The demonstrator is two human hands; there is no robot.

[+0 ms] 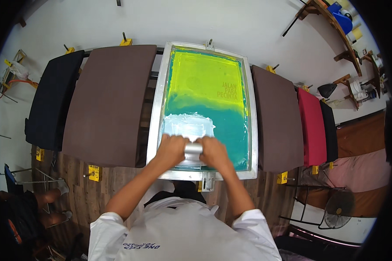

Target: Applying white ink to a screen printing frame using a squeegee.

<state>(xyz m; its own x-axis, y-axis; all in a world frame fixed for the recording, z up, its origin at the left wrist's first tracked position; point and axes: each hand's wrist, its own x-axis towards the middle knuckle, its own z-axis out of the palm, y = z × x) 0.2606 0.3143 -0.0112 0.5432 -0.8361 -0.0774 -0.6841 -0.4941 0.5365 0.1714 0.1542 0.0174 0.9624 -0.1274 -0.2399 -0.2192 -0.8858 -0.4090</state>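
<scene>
A screen-printing frame with silver metal edges (159,108) lies in front of me. Its mesh is yellow-green (204,71) at the far end and teal (231,139) nearer me, with small lettering at the right. Near the frame's front left, both my hands grip a silver-handled squeegee (193,148). My left hand (173,150) wraps its left end; my right hand (213,151) closes round the right part. A patch of white ink (189,124) spreads over the mesh just beyond the squeegee. The blade's lower edge is hidden by the handle and my hands.
Brown-covered boards flank the frame at left (109,104) and right (278,122). Beyond them are black (54,100) and red (311,126) boards. A metal clamp (208,182) holds the frame's near edge. A fan (339,210) stands lower right; another person's legs (52,200) show lower left.
</scene>
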